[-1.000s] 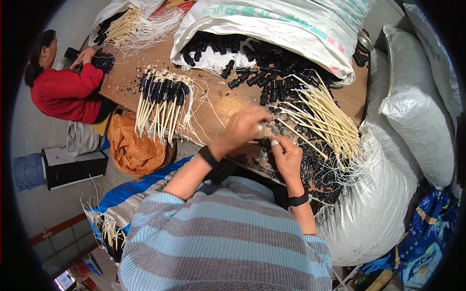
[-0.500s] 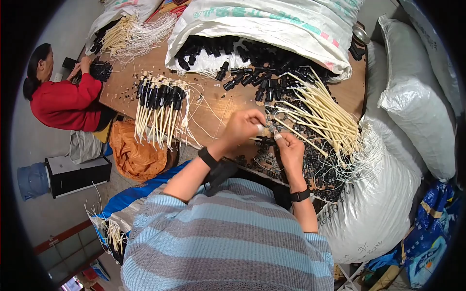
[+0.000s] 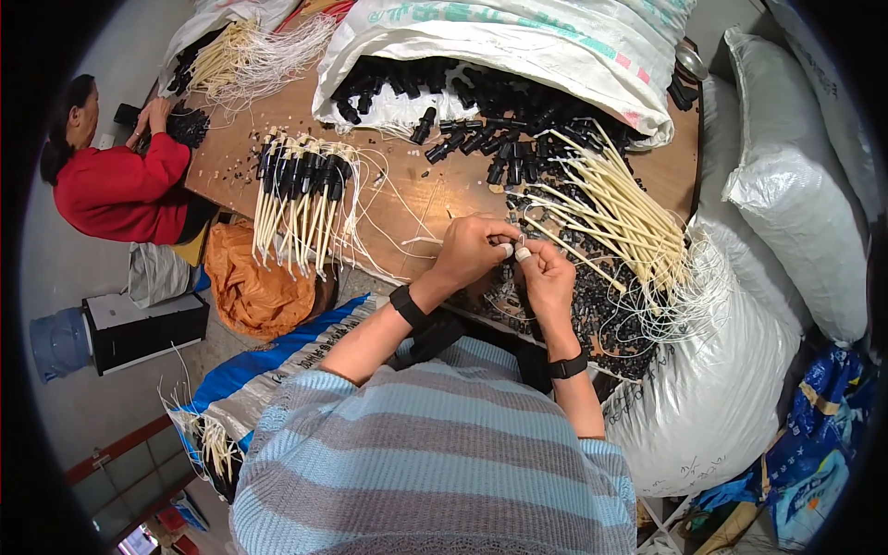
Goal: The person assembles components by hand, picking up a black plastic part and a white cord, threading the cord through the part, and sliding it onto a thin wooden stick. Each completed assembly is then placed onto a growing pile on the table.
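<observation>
My left hand and my right hand meet over the near edge of the table, fingertips pinched together. Both show white wrapping on a digit. A small pale loop shows between the fingertips, but what they pinch is too small to name. Under and beside my right hand lie many small black parts. Right of it rests a fanned bundle of cream-coloured tubes with thin white cords. To the left of my left hand, black fittings with cream tubes stand in a row, trailing white cords.
An open white woven sack spills black fittings at the table's back. Full white sacks crowd the right side. A person in red works at the far left. An orange bag and a water jug stand at left.
My hands have drawn together and their fingertips now meet. The black piece seen between them before is no longer visible there. The other person's hands have shifted slightly.
</observation>
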The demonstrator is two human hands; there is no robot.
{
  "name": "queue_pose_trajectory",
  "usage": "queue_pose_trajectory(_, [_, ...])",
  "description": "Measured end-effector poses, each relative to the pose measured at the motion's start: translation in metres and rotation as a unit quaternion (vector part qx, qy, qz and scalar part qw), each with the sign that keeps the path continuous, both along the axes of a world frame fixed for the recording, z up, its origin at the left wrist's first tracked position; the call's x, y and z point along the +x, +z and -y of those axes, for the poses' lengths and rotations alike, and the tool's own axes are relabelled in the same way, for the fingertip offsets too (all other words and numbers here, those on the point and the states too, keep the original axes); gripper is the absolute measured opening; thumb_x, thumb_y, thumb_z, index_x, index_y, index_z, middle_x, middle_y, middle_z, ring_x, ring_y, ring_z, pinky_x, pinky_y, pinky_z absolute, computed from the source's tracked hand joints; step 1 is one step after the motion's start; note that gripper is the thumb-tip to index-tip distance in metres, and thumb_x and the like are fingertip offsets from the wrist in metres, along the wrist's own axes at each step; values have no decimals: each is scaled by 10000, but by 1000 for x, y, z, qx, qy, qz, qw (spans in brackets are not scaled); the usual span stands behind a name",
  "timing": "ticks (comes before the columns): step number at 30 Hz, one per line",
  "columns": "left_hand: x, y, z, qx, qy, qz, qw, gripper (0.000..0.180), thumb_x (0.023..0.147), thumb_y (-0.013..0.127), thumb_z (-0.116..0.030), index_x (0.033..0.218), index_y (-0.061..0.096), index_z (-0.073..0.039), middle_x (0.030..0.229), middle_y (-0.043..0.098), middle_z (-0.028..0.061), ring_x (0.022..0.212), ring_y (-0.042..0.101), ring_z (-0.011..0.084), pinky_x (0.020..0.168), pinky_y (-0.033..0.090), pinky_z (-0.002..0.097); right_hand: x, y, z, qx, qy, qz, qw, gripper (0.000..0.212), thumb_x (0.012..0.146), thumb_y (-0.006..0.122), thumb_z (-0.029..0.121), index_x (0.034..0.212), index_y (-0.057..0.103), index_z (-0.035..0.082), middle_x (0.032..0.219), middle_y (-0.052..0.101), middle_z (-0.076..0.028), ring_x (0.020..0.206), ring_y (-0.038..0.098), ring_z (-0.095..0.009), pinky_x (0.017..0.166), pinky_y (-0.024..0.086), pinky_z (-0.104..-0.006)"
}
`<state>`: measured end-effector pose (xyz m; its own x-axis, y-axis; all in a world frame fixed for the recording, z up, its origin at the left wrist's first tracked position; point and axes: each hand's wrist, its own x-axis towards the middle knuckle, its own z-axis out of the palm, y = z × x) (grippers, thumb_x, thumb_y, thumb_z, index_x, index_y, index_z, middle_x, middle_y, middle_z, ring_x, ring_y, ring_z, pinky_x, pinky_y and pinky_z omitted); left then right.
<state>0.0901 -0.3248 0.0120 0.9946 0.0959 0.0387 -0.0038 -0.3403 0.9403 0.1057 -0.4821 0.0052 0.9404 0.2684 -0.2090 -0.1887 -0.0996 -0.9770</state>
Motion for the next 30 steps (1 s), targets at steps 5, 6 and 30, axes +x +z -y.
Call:
queue_pose_trajectory(5, [0, 3, -4, 4, 4, 40, 999, 166, 697, 692, 24, 861, 701, 2, 738, 610, 57, 675, 594, 111, 603, 477, 245, -2, -1, 0, -13, -14, 18, 1000, 95, 875, 658, 76, 936, 689, 10, 585, 477, 82, 537, 391, -6, 474, 292, -199])
queue_pose_trajectory(6, [-1, 3, -5, 15, 4, 44, 999, 152, 694, 696, 21, 845, 694, 7, 727, 605, 54, 668, 593, 111, 596, 473, 245, -2, -1, 0, -19, -10, 27, 999, 97, 872, 662, 79, 929, 691, 6, 587, 482, 79, 541, 399, -7, 480, 300, -197])
queue_pose_trajectory(30, [-12, 18, -17, 206, -103, 71, 971, 327, 640, 622, -59, 951, 683, -139, 824, 677, 90, 746, 658, 290, 643, 519, 364, 1, 38, 12, -232, 119, 341, 903, 185, 810, 699, 103, 992, 705, 67, 639, 621, -97, 523, 574, -182, 524, 456, -292])
